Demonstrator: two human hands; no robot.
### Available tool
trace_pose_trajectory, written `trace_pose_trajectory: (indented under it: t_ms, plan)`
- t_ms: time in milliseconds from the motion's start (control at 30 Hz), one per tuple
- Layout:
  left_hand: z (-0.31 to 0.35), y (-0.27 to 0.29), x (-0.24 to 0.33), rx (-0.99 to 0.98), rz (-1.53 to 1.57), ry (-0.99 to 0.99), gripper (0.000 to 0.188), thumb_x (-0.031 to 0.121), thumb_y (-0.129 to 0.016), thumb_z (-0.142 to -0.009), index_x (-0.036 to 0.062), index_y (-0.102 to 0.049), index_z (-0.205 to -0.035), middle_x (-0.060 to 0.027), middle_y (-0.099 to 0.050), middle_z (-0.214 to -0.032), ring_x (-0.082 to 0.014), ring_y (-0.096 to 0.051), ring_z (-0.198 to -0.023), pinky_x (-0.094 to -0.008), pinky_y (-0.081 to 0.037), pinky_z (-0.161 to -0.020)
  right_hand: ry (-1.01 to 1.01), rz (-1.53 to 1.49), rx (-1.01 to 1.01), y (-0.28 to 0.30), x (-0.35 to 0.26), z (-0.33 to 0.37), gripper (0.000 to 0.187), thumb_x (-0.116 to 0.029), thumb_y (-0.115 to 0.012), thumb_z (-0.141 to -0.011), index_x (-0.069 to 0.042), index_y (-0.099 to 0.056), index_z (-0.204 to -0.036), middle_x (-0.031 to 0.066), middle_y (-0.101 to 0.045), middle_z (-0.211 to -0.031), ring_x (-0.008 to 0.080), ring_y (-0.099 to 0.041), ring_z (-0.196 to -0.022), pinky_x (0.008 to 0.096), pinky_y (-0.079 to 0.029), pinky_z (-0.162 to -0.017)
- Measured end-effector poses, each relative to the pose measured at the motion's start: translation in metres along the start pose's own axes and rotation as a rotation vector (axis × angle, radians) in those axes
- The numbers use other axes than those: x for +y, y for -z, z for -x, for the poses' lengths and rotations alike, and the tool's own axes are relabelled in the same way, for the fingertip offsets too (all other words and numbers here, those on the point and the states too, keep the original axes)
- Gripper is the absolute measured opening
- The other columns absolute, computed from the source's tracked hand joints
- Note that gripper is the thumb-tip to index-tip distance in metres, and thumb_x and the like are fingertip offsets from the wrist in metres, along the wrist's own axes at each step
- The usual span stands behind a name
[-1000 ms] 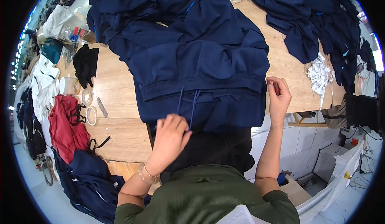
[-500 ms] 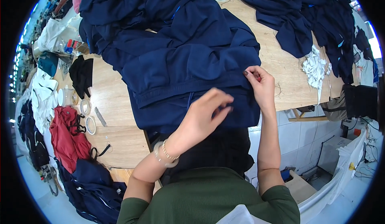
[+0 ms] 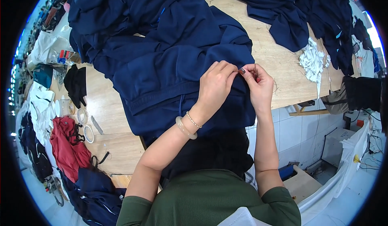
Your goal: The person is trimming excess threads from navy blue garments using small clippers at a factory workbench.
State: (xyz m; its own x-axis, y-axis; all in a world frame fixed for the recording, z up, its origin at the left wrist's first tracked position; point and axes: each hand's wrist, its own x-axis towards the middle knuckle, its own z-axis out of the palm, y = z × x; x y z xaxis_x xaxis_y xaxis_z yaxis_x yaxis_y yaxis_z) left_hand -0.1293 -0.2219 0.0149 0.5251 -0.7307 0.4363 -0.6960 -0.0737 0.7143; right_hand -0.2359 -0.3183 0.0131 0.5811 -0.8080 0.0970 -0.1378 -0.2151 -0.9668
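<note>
Navy trousers (image 3: 161, 70) lie in folds on the wooden table in front of me, their gathered waistband (image 3: 155, 97) running across them. A drawstring (image 3: 181, 101) hangs from the waistband. At its right end, my left hand (image 3: 216, 82) is closed in a pinch, its fingertips meeting those of my right hand (image 3: 258, 82). The right hand's thumb and forefinger are also pinched together, and a small red spot shows among its curled fingers. What sits between the fingertips is too small to make out.
More navy garments (image 3: 283, 11) heap at the back and right. A crumpled white cloth (image 3: 312, 62) lies on the right side. On the left are tape rolls (image 3: 88, 133), a grey blade-shaped piece (image 3: 96, 125), a black cloth (image 3: 76, 85) and a red garment (image 3: 68, 147).
My left hand has moved right and up from over the waistband, closing into a pinch against my right hand. The view has shifted slightly.
</note>
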Motion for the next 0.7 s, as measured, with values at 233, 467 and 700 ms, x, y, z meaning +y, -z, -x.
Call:
trace_pose_trajectory:
  t_ms: [233, 467, 700]
  plan:
    - [0.001, 0.002, -0.005, 0.014, 0.139, 0.113, 0.003, 0.000, -0.060, -0.088, -0.0025, -0.060, -0.088, -0.0142, -0.065, -0.080, -0.0291, -0.065, -0.073, -0.0333, -0.051, -0.066, -0.012, 0.279, -0.081, 0.033, -0.036, -0.001, 0.016, -0.005, -0.065, -0.088, 0.000, -0.059, -0.102, 0.0122, -0.061, -0.082, 0.0212, -0.060, -0.073, 0.0301, -0.048, -0.070]
    - [-0.001, 0.004, -0.001, 0.044, 0.215, 0.156, 0.002, -0.003, -0.058, -0.089, -0.0043, -0.057, -0.088, -0.0143, -0.062, -0.080, -0.0255, -0.063, -0.069, -0.0307, -0.050, -0.064, 0.122, 0.683, -0.280, 0.044, -0.063, -0.003, 0.030, -0.011, -0.076, -0.077, -0.002, -0.062, -0.102, 0.0145, -0.067, -0.087, 0.0281, -0.067, -0.079, 0.0357, -0.050, -0.070]
    - [0.000, 0.001, -0.002, 0.050, 0.220, 0.162, 0.001, -0.004, -0.058, -0.089, -0.0042, -0.057, -0.087, -0.0144, -0.062, -0.080, -0.0258, -0.063, -0.069, -0.0310, -0.050, -0.064, 0.198, 0.668, -0.274, 0.032, -0.059, 0.004, 0.024, -0.010, -0.075, -0.076, -0.002, -0.055, -0.085, 0.0138, -0.067, -0.079, 0.0301, -0.066, -0.073, 0.0378, -0.050, -0.064]
